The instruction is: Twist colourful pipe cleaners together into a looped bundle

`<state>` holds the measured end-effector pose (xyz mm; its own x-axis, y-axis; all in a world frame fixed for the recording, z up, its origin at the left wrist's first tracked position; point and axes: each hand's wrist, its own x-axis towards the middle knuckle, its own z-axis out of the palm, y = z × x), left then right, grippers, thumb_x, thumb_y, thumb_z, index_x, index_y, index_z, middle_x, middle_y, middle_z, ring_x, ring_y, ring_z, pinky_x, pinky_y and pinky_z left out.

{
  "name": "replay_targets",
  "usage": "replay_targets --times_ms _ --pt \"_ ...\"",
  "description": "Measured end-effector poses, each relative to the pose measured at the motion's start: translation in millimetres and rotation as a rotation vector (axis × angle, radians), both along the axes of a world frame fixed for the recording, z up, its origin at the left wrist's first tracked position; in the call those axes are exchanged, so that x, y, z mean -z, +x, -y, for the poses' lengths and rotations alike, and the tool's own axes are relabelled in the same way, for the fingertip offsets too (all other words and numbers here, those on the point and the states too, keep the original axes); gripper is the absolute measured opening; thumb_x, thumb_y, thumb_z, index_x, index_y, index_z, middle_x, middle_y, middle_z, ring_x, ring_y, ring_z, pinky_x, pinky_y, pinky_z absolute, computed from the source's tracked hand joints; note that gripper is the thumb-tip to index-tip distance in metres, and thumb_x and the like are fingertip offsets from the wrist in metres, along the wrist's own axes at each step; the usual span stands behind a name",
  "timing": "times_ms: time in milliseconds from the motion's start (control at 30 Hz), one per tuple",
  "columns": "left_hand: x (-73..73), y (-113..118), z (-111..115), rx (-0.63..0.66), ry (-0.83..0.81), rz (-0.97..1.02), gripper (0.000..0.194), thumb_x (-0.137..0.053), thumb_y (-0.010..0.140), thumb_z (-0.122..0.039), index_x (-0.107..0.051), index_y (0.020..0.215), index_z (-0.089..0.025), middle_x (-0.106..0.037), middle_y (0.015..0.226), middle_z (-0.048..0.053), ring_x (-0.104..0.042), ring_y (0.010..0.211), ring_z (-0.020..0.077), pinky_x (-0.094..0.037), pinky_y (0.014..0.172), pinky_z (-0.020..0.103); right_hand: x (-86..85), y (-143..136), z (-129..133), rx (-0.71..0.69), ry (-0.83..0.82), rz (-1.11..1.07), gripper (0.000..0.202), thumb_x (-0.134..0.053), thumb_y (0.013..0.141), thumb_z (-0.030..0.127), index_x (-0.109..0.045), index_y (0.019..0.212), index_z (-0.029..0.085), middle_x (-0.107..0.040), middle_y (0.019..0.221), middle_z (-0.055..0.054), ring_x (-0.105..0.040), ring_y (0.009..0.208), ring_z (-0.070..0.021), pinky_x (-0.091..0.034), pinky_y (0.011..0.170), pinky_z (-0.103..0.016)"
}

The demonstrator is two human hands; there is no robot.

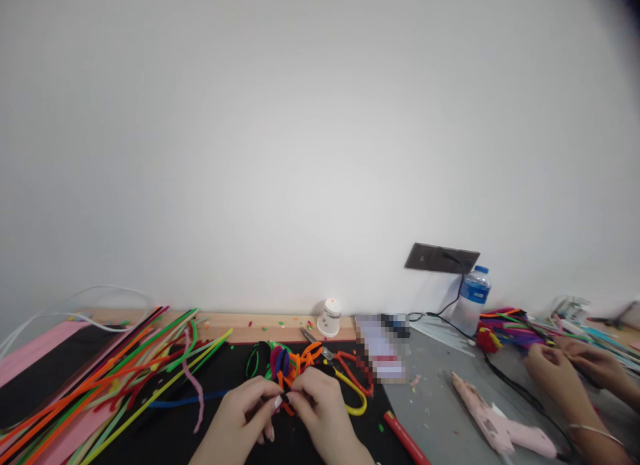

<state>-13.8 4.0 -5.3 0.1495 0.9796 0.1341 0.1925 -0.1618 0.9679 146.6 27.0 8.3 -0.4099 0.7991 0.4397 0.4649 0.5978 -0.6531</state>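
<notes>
Low in the centre, my left hand (246, 411) and my right hand (323, 408) meet fingertip to fingertip over a black mat (160, 438). Both pinch a small black piece (284, 397) between thumbs and forefingers; its exact shape is hidden by the fingers. Just behind them lies a bundle of bent fuzzy stems in orange (313, 351), blue, purple and green. A looped black and green stem (256, 361) is at its left, and a yellow loop (357, 401) curves out beside my right hand.
Many coloured stems (120, 385) spread across the left. Behind the mat stands an upturned paper cup (329, 318). To the right are a red tool handle (405, 438), a pink glue gun (495, 425), a water bottle (473, 298) and another person's hands (555, 371).
</notes>
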Motion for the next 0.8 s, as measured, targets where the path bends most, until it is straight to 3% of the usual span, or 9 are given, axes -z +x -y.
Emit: replay_targets --times_ms 333,533,667,800 --pt "-2.2 -1 1 0.055 -0.063 0.037 0.019 -0.050 0.078 -0.031 -0.059 0.078 -0.015 -0.054 0.056 -0.004 -0.055 0.049 0.0114 -0.042 0.044 0.019 1.0 0 -3 0.022 -0.036 0.050 0.015 -0.055 0.075 0.009 -0.049 0.064 0.018 -0.047 0.062 0.004 -0.043 0.059 -0.0093 -0.029 0.055 -0.018" --pt "-3.4 -4 -4 0.192 -0.371 0.278 0.028 -0.062 0.070 -0.038 -0.059 0.089 -0.017 -0.067 0.079 0.002 -0.064 0.064 0.0137 -0.043 0.049 0.018 -0.7 1 -3 0.024 -0.038 0.002 0.020 -0.045 0.079 0.007 -0.043 0.062 0.018 -0.044 0.062 0.004 -0.041 0.059 -0.0089 -0.029 0.056 -0.018" --pt "10.6 1 -6 0.241 -0.489 0.348 0.036 -0.064 0.066 -0.046 -0.058 0.087 -0.017 -0.068 0.075 0.001 -0.063 0.054 0.0112 -0.042 0.044 0.016 -1.8 -1 -2 0.020 -0.075 0.011 0.021 -0.046 0.077 0.006 -0.042 0.060 0.017 -0.043 0.058 0.005 -0.039 0.056 -0.0084 -0.027 0.053 -0.018" --pt "16.4 8 -3 0.199 -0.395 0.222 0.038 -0.056 0.070 -0.051 -0.057 0.066 -0.013 -0.064 0.056 0.000 -0.051 0.033 0.0057 -0.033 0.031 0.013 -0.2 -3 -2 -0.012 -0.124 0.038 0.021 -0.049 0.074 0.006 -0.042 0.057 0.017 -0.041 0.054 0.006 -0.037 0.052 -0.0074 -0.025 0.049 -0.017"
